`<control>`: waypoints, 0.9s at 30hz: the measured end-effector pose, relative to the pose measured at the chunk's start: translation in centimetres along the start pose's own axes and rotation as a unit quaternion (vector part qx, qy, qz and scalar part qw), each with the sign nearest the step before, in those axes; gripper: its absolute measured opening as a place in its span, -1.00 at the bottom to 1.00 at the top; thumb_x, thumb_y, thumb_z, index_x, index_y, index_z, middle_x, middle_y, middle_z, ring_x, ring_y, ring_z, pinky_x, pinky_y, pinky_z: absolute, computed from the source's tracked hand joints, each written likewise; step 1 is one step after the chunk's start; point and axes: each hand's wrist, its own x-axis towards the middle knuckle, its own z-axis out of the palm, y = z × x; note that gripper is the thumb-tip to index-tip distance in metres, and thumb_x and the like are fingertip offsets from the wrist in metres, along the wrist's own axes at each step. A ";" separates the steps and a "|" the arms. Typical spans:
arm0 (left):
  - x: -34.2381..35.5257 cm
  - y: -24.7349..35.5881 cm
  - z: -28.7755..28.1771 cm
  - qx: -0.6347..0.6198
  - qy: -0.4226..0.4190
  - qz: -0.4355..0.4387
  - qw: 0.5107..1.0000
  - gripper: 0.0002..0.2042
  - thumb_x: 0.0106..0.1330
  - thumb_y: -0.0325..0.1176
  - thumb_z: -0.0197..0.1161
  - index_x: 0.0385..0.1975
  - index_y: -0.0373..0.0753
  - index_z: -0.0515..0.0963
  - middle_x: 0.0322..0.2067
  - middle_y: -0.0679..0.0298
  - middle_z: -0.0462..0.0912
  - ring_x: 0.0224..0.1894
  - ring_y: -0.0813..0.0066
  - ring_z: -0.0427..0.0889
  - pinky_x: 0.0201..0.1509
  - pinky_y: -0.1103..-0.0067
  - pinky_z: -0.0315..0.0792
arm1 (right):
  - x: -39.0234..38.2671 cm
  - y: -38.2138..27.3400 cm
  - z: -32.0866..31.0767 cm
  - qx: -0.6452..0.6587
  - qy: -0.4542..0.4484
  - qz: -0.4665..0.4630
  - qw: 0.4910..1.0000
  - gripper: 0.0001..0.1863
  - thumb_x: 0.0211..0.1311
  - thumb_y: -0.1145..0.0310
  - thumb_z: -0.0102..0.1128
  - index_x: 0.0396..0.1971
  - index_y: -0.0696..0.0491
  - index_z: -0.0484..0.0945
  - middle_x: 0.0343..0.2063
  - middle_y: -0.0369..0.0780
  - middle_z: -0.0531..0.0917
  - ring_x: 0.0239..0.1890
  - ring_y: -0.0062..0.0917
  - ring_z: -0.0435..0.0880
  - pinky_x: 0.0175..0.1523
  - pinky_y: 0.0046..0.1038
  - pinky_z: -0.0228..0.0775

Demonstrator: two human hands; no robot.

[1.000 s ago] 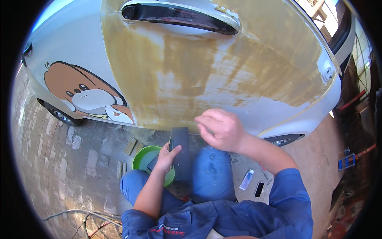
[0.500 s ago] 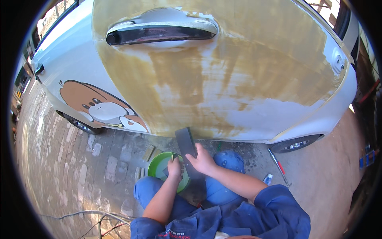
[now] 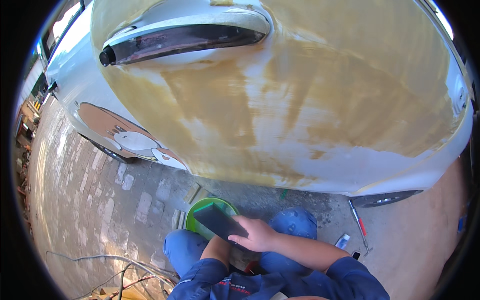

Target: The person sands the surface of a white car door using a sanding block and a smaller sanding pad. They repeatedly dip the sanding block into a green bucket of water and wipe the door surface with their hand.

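Observation:
My right hand (image 3: 252,234) grips a dark rectangular sanding block (image 3: 215,218) with a green edge, tilted over a green basin (image 3: 195,225) of pale liquid. My left forearm (image 3: 215,252) reaches up under the block, which hides that hand and anything in it. Ahead, a white car door (image 3: 280,125) is covered in patchy yellow-brown filler around the dark handle recess (image 3: 185,40). Both hands are low, below the door's bottom edge, between my blue-trousered knees.
A cartoon animal decal (image 3: 110,122) is on the left panel. Short strips (image 3: 192,192) lie beside the basin, a red-and-silver tool (image 3: 360,225) and a bottle (image 3: 342,241) to the right. Cables (image 3: 125,262) run at lower left; a wheel (image 3: 387,198) sits at right.
My right hand came down onto the block, which has since swung from upright to a slant, lower over the basin. My left hand has dropped out of sight beneath it. The view has shifted.

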 end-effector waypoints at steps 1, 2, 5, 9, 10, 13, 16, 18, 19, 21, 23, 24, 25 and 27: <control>0.0 -0.5 -0.5 0.039 -0.017 0.009 0.999 -0.61 0.44 -0.17 0.16 0.12 -0.30 0.52 -0.08 -0.01 0.66 -0.11 0.11 0.71 -0.05 0.30 0.58 | 0.0 0.0 -0.2 0.003 0.007 -0.014 1.000 -0.30 0.37 -0.01 0.27 0.31 0.16 0.36 -0.05 0.10 0.68 -0.04 0.02 0.71 0.05 -0.12 0.55; 0.0 -0.8 -1.3 0.077 -0.037 0.022 0.996 -0.61 0.44 -0.19 0.15 0.13 -0.29 0.53 -0.07 -0.01 0.66 -0.10 0.10 0.71 -0.04 0.30 0.58 | 0.0 0.0 -0.3 0.008 0.011 -0.027 1.000 -0.30 0.36 -0.01 0.28 0.30 0.16 0.37 -0.05 0.10 0.68 -0.04 0.02 0.70 0.06 -0.12 0.55; -1.3 -1.8 -5.1 0.202 -0.103 0.065 0.972 -0.63 0.44 -0.22 0.13 0.14 -0.26 0.54 -0.05 -0.02 0.65 -0.07 0.07 0.70 0.00 0.28 0.57 | -0.4 -0.3 -0.2 0.018 0.043 -0.057 0.997 -0.33 0.33 0.02 0.33 0.26 0.15 0.42 -0.07 0.08 0.69 -0.06 0.00 0.71 0.03 -0.13 0.56; -6.1 0.5 -14.5 0.367 -0.199 0.142 0.897 -0.64 0.44 -0.27 0.11 0.16 -0.21 0.55 -0.02 -0.02 0.63 -0.03 0.03 0.68 0.06 0.25 0.55 | -1.8 -1.4 -0.3 0.054 0.099 -0.124 0.986 -0.35 0.30 0.02 0.37 0.22 0.13 0.46 -0.14 0.05 0.71 -0.13 -0.04 0.73 -0.04 -0.14 0.56; -8.2 1.9 -17.5 0.391 -0.194 0.171 0.883 -0.64 0.44 -0.28 0.10 0.17 -0.20 0.56 -0.01 -0.02 0.63 -0.02 0.01 0.68 0.07 0.24 0.55 | -2.2 -1.7 -0.3 0.059 0.110 -0.141 0.982 -0.36 0.28 0.03 0.38 0.21 0.13 0.46 -0.15 0.05 0.71 -0.15 -0.05 0.74 -0.05 -0.14 0.56; -17.1 8.0 -27.2 0.376 -0.021 0.313 0.872 -0.64 0.44 -0.31 0.08 0.18 -0.17 0.57 0.01 -0.02 0.62 0.01 -0.02 0.67 0.11 0.22 0.54 | -3.9 -2.6 -0.4 0.084 0.160 -0.202 0.963 -0.39 0.22 0.11 0.46 0.15 0.14 0.49 -0.25 0.01 0.71 -0.26 -0.05 0.73 -0.17 -0.17 0.56; -27.9 15.4 -35.6 0.285 0.296 0.521 0.748 -0.56 0.34 -0.42 0.18 0.25 -0.16 0.53 -0.08 0.04 0.56 -0.09 0.01 0.65 -0.03 0.25 0.57 | -5.8 -3.5 0.2 0.090 0.198 -0.245 0.945 -0.45 0.18 0.16 0.49 0.07 0.13 0.51 -0.36 -0.04 0.69 -0.36 -0.05 0.70 -0.27 -0.19 0.53; -33.3 20.2 -39.3 0.340 0.410 0.608 0.589 -0.55 0.22 -0.46 0.20 0.16 -0.11 0.61 -0.11 0.18 0.59 -0.14 0.19 0.63 -0.11 0.35 0.59 | -7.0 -4.0 0.7 0.123 0.181 -0.274 0.937 -0.47 0.17 0.16 0.48 0.03 0.15 0.52 -0.39 -0.04 0.68 -0.38 -0.04 0.68 -0.28 -0.21 0.53; -35.2 21.7 -40.7 0.408 0.454 0.605 0.511 -0.49 0.15 -0.45 0.23 0.18 -0.08 0.61 -0.13 0.23 0.57 -0.19 0.27 0.60 -0.16 0.39 0.57 | -7.5 -4.2 1.0 0.135 0.162 -0.280 0.937 -0.48 0.17 0.17 0.48 0.01 0.16 0.52 -0.41 -0.04 0.67 -0.39 -0.03 0.68 -0.29 -0.22 0.53; -36.8 23.9 -43.0 0.435 0.504 0.612 0.426 -0.42 0.14 -0.42 0.26 0.26 -0.03 0.58 -0.03 0.26 0.55 -0.14 0.31 0.56 -0.11 0.41 0.52 | -8.2 -4.7 1.2 0.186 0.161 -0.277 0.929 -0.45 0.19 0.24 0.46 0.06 0.20 0.44 -0.26 -0.06 0.66 -0.28 -0.19 0.69 -0.16 -0.27 0.53; -36.7 25.6 -44.5 0.440 0.568 0.583 0.380 -0.43 0.17 -0.33 0.28 0.28 0.01 0.56 0.17 0.32 0.54 0.04 0.30 0.55 0.06 0.40 0.47 | -8.2 -4.9 1.2 0.229 0.282 -0.309 0.879 -0.42 0.23 0.31 0.43 0.14 0.23 0.37 -0.11 -0.07 0.64 -0.13 -0.30 0.68 -0.03 -0.29 0.53; -36.6 26.4 -44.5 0.430 0.591 0.596 0.333 -0.43 0.18 -0.30 0.29 0.29 0.02 0.56 0.24 0.36 0.51 0.11 0.30 0.52 0.12 0.39 0.44 | -8.2 -4.9 0.9 0.332 0.245 -0.269 0.870 -0.38 0.29 0.41 0.37 0.23 0.23 0.24 0.08 -0.10 0.54 0.09 -0.41 0.57 0.19 -0.29 0.43; -36.5 27.5 -44.1 0.436 0.601 0.590 0.316 -0.43 0.19 -0.27 0.30 0.30 0.03 0.55 0.30 0.39 0.47 0.18 0.30 0.50 0.18 0.38 0.41 | -7.9 -4.9 0.8 0.395 0.270 -0.210 0.853 -0.39 0.33 0.46 0.32 0.26 0.22 0.20 0.12 -0.10 0.51 0.16 -0.42 0.53 0.30 -0.31 0.35; -37.9 31.1 -43.2 0.435 0.593 0.625 0.262 -0.43 0.25 -0.16 0.31 0.33 0.02 0.51 0.45 0.48 0.36 0.37 0.34 0.42 0.34 0.35 0.31 | -7.4 -4.5 0.2 0.437 0.274 -0.169 0.839 -0.38 0.33 0.45 0.32 0.27 0.22 0.20 0.13 -0.11 0.51 0.17 -0.43 0.53 0.30 -0.32 0.35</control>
